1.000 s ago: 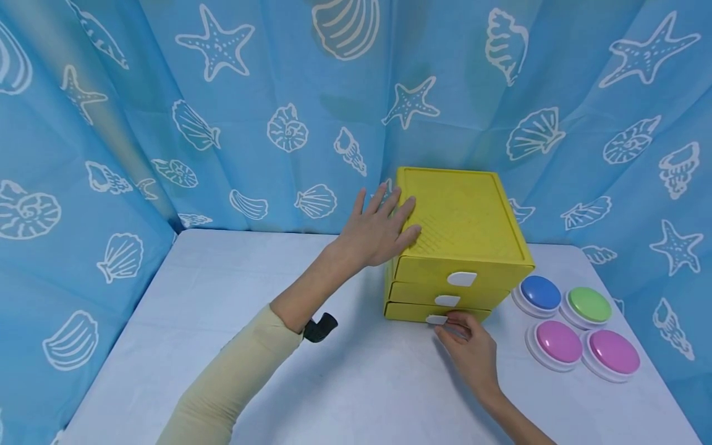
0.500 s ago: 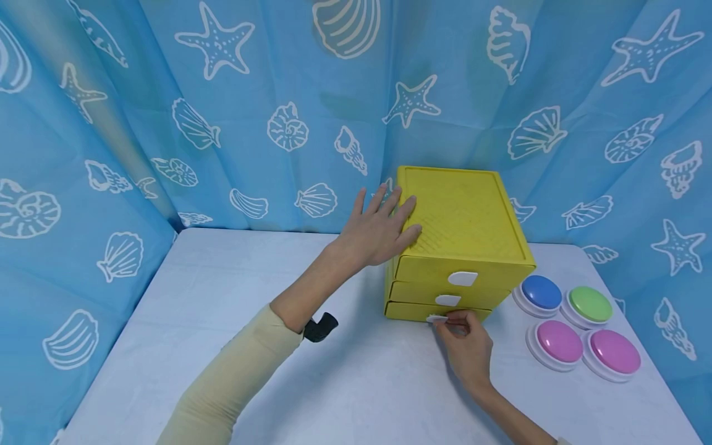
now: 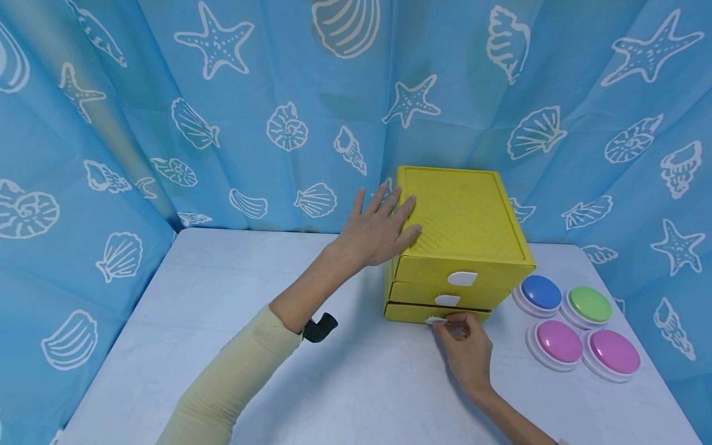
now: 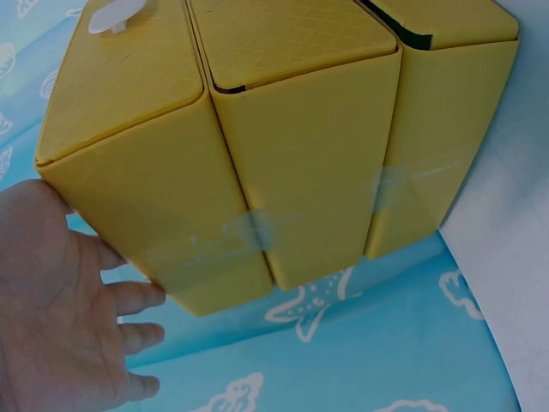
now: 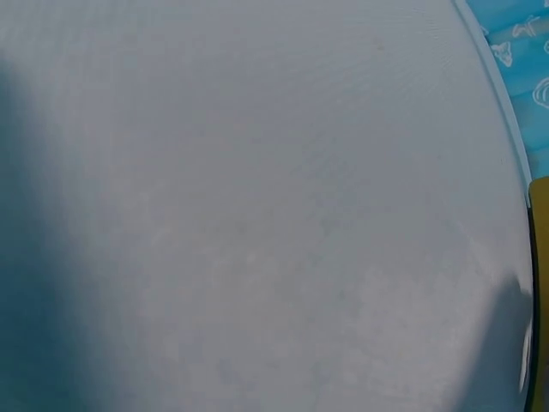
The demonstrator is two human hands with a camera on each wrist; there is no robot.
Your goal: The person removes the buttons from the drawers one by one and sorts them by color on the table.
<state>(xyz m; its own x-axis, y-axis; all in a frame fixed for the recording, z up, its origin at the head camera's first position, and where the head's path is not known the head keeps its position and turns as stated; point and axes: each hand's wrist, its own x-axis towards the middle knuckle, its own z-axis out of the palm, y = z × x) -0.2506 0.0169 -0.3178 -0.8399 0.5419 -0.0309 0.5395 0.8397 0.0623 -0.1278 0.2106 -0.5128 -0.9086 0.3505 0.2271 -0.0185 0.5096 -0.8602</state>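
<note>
A yellow chest of three drawers stands on the white table, each drawer bearing a white pull tab. My left hand lies with spread, straight fingers on the left edge of its top; the left wrist view shows this hand against the chest's side. Low at the front, my right hand pinches the tab of the bottom drawer between thumb and fingers. A thin dark gap shows above that drawer. Only the yellow edge of the chest appears in the right wrist view, without the hand.
To the right of the chest sit several round push buttons on white bases: blue, green, pink and another pink one. A blue curtain with shell prints hangs behind the table.
My right hand's fingers have closed on the bottom drawer's tab, and the drawer has come forward slightly, widening the gap above it. The left hand stays in place.
</note>
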